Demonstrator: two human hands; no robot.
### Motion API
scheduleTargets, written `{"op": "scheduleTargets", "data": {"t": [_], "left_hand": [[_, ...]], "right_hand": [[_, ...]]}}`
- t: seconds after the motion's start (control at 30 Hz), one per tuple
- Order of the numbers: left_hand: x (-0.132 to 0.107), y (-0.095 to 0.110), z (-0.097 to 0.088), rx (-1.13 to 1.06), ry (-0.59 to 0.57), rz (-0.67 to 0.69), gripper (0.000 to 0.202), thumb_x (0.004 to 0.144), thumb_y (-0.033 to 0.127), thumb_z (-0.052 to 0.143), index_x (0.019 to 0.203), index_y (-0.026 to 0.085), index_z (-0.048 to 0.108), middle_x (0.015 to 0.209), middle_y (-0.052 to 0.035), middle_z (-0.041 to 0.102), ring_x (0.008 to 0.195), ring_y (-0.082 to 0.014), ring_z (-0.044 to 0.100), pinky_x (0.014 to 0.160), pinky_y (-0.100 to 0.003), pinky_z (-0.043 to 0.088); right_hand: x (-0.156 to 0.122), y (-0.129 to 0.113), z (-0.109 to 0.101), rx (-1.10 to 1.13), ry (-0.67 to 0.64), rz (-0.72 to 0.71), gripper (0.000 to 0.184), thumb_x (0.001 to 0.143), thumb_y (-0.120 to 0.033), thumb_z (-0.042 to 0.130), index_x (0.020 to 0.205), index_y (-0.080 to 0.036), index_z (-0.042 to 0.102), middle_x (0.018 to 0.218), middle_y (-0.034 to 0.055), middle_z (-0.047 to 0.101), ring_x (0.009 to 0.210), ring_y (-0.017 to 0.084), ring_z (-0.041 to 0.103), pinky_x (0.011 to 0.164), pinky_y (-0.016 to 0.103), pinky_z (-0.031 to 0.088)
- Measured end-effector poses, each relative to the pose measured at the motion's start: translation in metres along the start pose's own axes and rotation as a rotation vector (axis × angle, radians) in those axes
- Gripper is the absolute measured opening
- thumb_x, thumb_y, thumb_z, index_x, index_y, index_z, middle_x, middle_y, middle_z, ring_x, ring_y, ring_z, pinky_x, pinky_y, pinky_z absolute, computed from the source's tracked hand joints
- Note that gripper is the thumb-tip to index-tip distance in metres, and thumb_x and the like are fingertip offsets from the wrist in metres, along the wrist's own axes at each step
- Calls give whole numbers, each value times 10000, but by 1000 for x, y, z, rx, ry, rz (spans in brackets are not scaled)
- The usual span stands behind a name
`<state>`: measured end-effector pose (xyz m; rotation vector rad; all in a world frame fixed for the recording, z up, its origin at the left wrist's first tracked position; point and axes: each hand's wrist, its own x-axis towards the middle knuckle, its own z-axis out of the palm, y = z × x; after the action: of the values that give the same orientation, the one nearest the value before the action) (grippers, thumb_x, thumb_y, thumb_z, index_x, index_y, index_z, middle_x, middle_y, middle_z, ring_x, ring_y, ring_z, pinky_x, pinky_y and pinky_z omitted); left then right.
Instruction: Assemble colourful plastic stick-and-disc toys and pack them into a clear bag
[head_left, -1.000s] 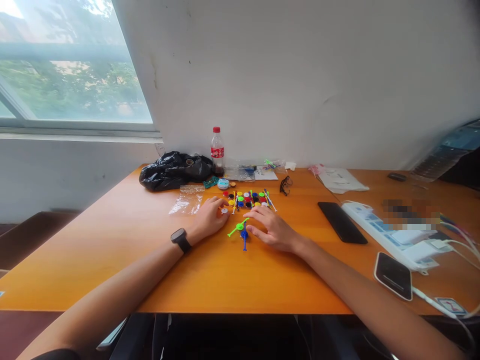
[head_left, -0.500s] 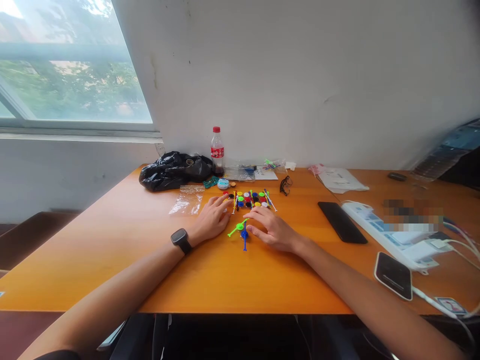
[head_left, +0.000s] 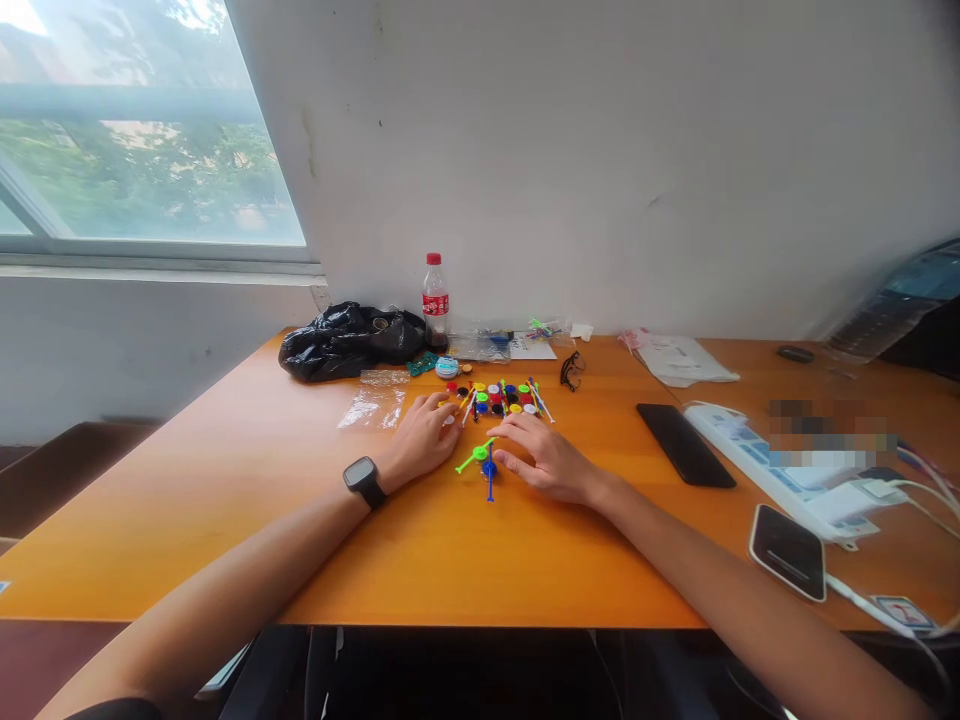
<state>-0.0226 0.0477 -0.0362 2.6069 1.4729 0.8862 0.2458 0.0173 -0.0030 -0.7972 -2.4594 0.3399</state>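
Note:
My left hand (head_left: 421, 438), with a black watch (head_left: 364, 480) on its wrist, lies on the orange table (head_left: 450, 560). Its fingertips are pinched together at the left edge of a cluster of small coloured discs and thin sticks (head_left: 501, 398); what they hold is too small to make out. My right hand (head_left: 546, 458) rests flat with its fingers spread and nothing in it. Just left of its fingertips lie a green disc on a stick (head_left: 478, 455) and a blue disc on a stick (head_left: 489, 472).
A cola bottle (head_left: 434, 300) and a black plastic bag (head_left: 349, 340) stand by the wall. A clear plastic bag (head_left: 375, 405) lies left of the discs, glasses (head_left: 571, 370) to their right. A black phone (head_left: 684, 445), power strip (head_left: 772, 465) and another phone (head_left: 786, 550) lie at right.
My left hand slid forward from a small white disc to the edge of the cluster, and its fingertips closed there. My right hand has not moved.

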Motion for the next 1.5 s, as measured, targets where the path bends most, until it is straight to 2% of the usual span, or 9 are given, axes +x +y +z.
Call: {"op": "scheduleTargets", "data": {"t": [0.13,0.23,0.33,0.5,0.7,0.97,1.17,1.3,1.5], "left_hand": [[1,-1,0,-42,9,-5,285,958,154,523,1180,201,695,1267,-125,640,1152,-295,621,1042,-467,525],[1,-3,0,-44,19,-11,330,915,113,525,1195,188,683,1214,-123,633,1103,-290,617,1008,-456,531],[1,-5,2,-48,16,-16,288,893,91,532,1112,189,693,1167,-110,623,1047,-269,616,967,-426,533],[2,-5,2,-25,37,-42,79,929,184,601,929,197,679,1025,-86,599,926,-236,604,850,-383,523],[2,4,-8,18,79,-14,124,974,307,621,927,212,686,1023,-90,659,940,-254,604,841,-397,506],[1,24,-19,-22,-26,120,92,926,307,659,905,226,697,820,-73,704,905,-269,646,797,-396,506],[-2,31,-22,28,-38,165,99,896,317,663,910,234,714,791,-66,699,814,-251,643,747,-374,482],[-4,37,-23,26,-72,219,87,893,307,655,905,229,692,775,-58,699,778,-242,647,708,-355,462],[-7,43,-23,-17,-94,276,123,948,321,598,892,232,662,821,-49,725,762,-222,678,658,-335,457]], "right_hand": [[-1,2,0,-3,2,-22,330,1030,-281,606,1355,-244,649,1337,119,659,1251,296,585,1113,500,484],[-3,3,1,-13,-84,-84,497,968,-147,600,1444,-284,621,1554,87,557,1457,315,442,1230,551,375],[-5,1,5,-12,-181,-124,520,993,-139,574,1477,-327,614,1624,45,505,1553,309,322,1257,553,337],[-2,-8,6,16,-174,-54,311,1013,-274,645,1321,-249,686,1303,108,687,1220,272,605,1104,459,469],[-3,-2,-4,-59,-152,51,200,877,-161,667,1070,-214,666,1024,62,719,919,239,645,869,371,498],[-5,12,-9,-85,-206,172,149,946,-157,568,1040,-218,666,988,57,734,834,210,640,750,307,470],[-10,17,-38,-36,-325,287,194,977,-365,653,1139,-258,665,1128,58,743,934,235,673,785,317,496],[-16,34,-54,-34,-398,389,184,959,-392,650,1054,-235,653,1070,64,736,893,233,667,747,313,493],[-26,62,-70,-100,-396,559,261,934,-411,633,1119,-228,642,1100,95,740,919,253,691,791,344,517]]}}
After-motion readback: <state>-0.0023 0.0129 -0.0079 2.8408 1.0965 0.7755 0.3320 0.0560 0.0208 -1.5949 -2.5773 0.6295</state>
